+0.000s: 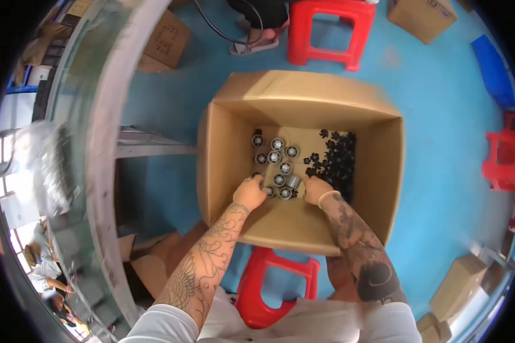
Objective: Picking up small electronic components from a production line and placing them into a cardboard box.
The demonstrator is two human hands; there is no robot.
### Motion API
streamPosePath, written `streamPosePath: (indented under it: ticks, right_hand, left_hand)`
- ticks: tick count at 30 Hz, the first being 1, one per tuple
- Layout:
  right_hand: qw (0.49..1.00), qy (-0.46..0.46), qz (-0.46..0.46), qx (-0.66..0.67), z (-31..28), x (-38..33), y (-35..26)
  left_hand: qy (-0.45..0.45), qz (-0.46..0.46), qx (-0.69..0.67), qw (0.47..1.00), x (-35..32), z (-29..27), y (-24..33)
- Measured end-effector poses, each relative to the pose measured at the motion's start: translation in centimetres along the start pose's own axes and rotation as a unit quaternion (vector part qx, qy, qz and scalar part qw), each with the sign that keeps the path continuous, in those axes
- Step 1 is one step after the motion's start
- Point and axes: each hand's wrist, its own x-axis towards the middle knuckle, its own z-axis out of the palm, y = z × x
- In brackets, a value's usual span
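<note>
A deep open cardboard box (303, 231) stands before me, and both my hands reach down into it. On the left half of its bottom stand several round metal parts (277, 143) with silver hubs, like small motors. One metal cylinder (293, 182) lies tilted between my hands. Small black finned pieces (340, 157) are heaped along the right side. My left hand (250, 193) is closed at the near left metal parts, its fingertips mostly hidden. My right hand (318, 190) has curled fingers beside the black pieces; what they pinch, if anything, is hidden.
Under the box's near edge is a red plastic stool (252, 291); another red stool (294, 51) stands beyond the box, near a person's sandalled foot (260, 46). A pale frame (106, 114) runs along the left. Cardboard boxes (423, 20) sit on the blue floor.
</note>
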Motion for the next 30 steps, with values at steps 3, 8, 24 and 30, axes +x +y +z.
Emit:
streamPosePath:
  ticks: [3, 8, 24, 30]
  right_hand:
    - [0.995, 0.002, 0.038, -0.093, 5.1, 5.2, 0.6]
    - [0.988, 0.129, -0.063, -0.064, 10.9, 11.2, 1.2]
    - [0.918, 0.281, -0.034, 0.276, 11.5, 13.6, 3.3]
    - [0.949, 0.261, -0.114, 0.137, 8.1, 13.4, 1.0]
  left_hand:
    - [-0.061, -0.012, 0.036, 0.997, 6.3, 4.0, -0.4]
    - [-0.026, 0.182, 0.187, 0.965, 13.5, 10.8, -4.3]
    - [-0.067, 0.286, 0.179, 0.939, 14.0, 12.1, -5.2]
    - [-0.039, 0.304, 0.237, 0.922, 14.2, 13.0, -6.8]
